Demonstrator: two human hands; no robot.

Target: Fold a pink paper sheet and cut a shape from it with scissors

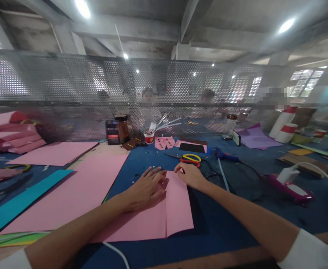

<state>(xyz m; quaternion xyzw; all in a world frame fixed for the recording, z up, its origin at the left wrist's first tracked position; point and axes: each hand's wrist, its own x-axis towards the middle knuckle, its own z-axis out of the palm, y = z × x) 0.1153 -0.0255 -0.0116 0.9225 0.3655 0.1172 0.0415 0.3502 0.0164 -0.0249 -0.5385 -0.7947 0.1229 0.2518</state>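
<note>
A pink sheet [178,209] lies on the blue table surface [208,231], with a vertical crease or edge line and its right part slightly raised. My left hand [149,188] rests on the sheet left of that line, its fingers spread. Near the sheet's top right corner, my right hand [190,175] has its thumb and forefinger pressed together; whatever lies between them is too small to make out. Scissors with yellow and red handles [191,160] lie just beyond my right hand.
Large pink sheets [77,194] and a teal strip [26,201] lie left. A blue glue gun [227,155] with its cord and a purple power strip [289,190] are right. A red cup [149,138], a dark jar [122,129] and a mesh screen [164,82] stand behind.
</note>
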